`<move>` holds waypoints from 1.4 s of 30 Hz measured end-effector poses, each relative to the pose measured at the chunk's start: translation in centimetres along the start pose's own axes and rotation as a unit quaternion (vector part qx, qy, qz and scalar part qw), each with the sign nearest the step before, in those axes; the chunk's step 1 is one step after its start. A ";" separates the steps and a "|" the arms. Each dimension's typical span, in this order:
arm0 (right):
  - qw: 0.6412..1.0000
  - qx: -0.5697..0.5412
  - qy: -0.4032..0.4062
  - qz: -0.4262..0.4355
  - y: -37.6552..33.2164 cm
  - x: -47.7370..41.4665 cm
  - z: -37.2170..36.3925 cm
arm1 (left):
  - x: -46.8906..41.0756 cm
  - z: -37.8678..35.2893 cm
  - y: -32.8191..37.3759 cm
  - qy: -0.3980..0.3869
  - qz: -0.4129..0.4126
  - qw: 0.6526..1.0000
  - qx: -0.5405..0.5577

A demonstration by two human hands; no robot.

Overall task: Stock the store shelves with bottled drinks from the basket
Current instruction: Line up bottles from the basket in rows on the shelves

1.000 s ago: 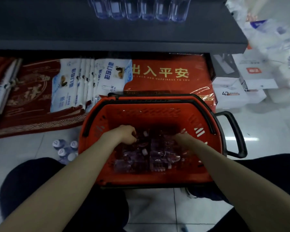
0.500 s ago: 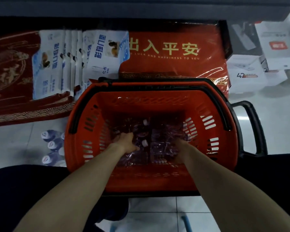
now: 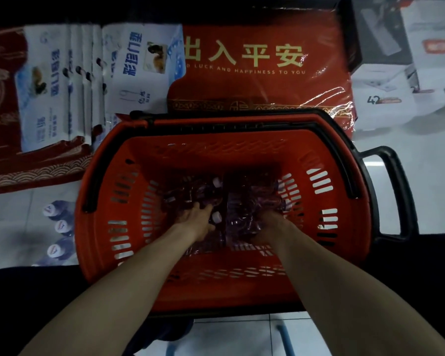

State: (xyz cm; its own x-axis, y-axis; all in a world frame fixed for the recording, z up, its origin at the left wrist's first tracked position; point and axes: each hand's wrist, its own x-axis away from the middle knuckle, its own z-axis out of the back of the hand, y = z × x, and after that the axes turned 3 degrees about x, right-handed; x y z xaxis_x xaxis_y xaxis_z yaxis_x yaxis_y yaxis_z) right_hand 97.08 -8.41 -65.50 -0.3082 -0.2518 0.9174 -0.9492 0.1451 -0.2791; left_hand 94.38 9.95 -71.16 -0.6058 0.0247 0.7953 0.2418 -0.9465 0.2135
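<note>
The pale tiled floor [image 3: 421, 150] carries the orange basket [image 3: 129, 201] in which the left hand [image 3: 198, 222] and right hand [image 3: 272, 227] reach. Left of the grip, capped bottles [image 3: 61, 226] stand just beside the basket's wall. Beyond it lies a wrapped red mat [image 3: 262, 83], with white boxes [image 3: 385, 98] farther right.

Bottles [image 3: 238, 209] apparently lying jumbled in orange basket [image 3: 229, 153]

Orange-red basket [image 3: 216, 286], black handle [image 3: 396, 191], purplish bottles [image 3: 244, 209], red gold-lettered mat [image 3: 254, 91]
</note>
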 end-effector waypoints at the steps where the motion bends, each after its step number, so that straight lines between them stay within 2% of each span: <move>1: 1.000 -0.018 -0.013 -0.013 0.2 -0.5 0.4 | 0.3 -0.1 0.3 0.001 -0.006 1.000 -0.011; 6: 0.999 -0.007 0.005 -0.033 0.9 -3.1 2.4 | 1.0 -0.1 0.0 0.008 -0.029 0.999 -0.044; 7: 0.998 -0.037 -0.029 -0.039 1.2 -4.6 3.8 | 1.1 -0.1 -0.3 0.016 -0.035 0.998 -0.043; 9: 0.993 -0.044 -0.073 -0.076 0.8 -1.3 2.9 | 1.8 0.1 -1.1 0.050 -0.035 0.998 -0.031; 11: 0.995 0.038 -0.061 -0.071 0.1 2.7 1.3 | 2.7 0.6 -2.2 0.102 -0.034 0.994 -0.005; 13: 0.995 0.093 0.013 -0.042 0.1 4.1 0.7 | 3.2 1.1 -3.5 0.149 -0.040 0.988 0.014; 16: 0.993 0.098 0.060 -0.039 -0.1 4.6 -0.4 | 4.1 2.3 -4.4 0.191 -0.061 0.976 0.086; 21: 0.985 0.168 0.002 0.029 -1.4 6.8 -2.5 | 9.5 6.9 -2.7 0.263 -0.098 0.924 0.261; 26: 0.967 0.212 -0.045 0.135 -4.4 11.1 -4.0 | 14.6 12.8 -2.0 0.295 -0.174 0.886 0.312; 29: 0.941 0.272 -0.084 0.184 -7.1 14.2 -4.1 | 17.9 16.0 -1.2 0.264 -0.211 0.831 0.443; 31: 0.930 0.281 -0.140 0.192 -8.9 16.5 -4.0 | 19.7 17.3 -1.0 0.232 -0.219 0.776 0.543; 34: 0.907 0.311 -0.176 0.223 -11.2 19.3 -3.9 | 20.9 18.5 -0.6 0.196 -0.216 0.669 0.683; 36: 0.899 0.317 -0.181 0.241 -12.0 20.6 -4.2 | 21.0 18.9 0.3 0.191 -0.184 0.600 0.755; 38: 0.896 0.314 -0.173 0.261 -12.1 21.4 -4.6 | 21.0 19.2 1.3 0.190 -0.156 0.564 0.788; 42: 0.908 0.270 -0.158 0.280 -10.5 20.7 -5.5 | 20.2 18.4 2.8 0.147 -0.103 0.523 0.833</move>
State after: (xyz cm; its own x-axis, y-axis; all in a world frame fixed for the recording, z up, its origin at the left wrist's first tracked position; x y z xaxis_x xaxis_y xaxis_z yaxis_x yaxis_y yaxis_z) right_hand 100.98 -9.86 -42.02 -0.6740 -0.5570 0.4853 -0.5042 -0.1333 -0.8532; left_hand 96.77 13.72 -44.08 -0.7799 -0.2111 0.5892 0.3252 0.6676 0.6698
